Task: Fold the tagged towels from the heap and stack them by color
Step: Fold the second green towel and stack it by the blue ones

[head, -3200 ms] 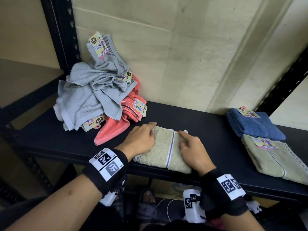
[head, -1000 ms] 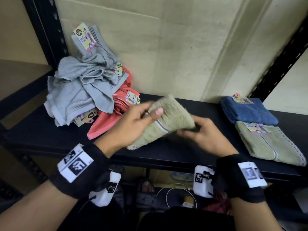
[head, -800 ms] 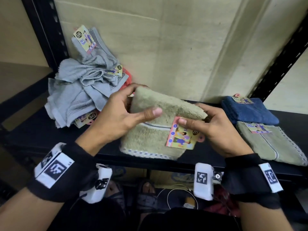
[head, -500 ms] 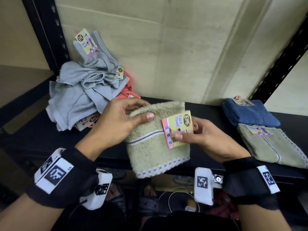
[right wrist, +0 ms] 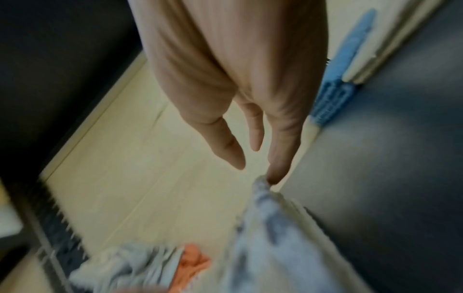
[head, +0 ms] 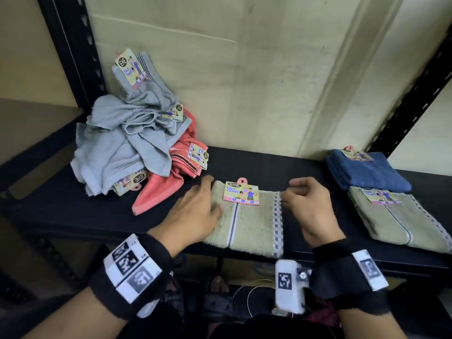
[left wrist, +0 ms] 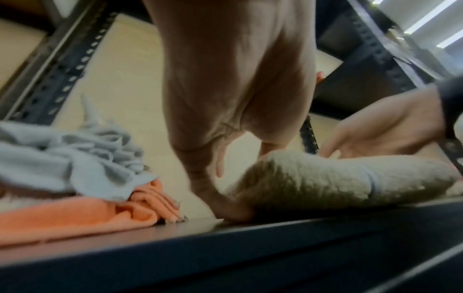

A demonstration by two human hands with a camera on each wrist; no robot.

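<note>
At the shelf's [head: 247, 162] back-left corner your heap of grey towels [head: 117, 145] leans on the wall over the coral towels [head: 168, 189], whose loose tip trails toward your left hand [head: 193, 216]. That hand lies flat with relaxed fingers on the left half of the folded olive towel [head: 254, 226], which sits tag up at the shelf's front edge, its near side hanging slightly over. Your right hand [head: 308, 206] pinches the towel's far right corner by the checked border. Toward the right end wait the blue towel [head: 367, 170] at the back and the stacked olive towel [head: 401, 221] in front. Lift by that one corner alone and I think the fold could fall open; drag it and it could slip off the front edge.
</note>
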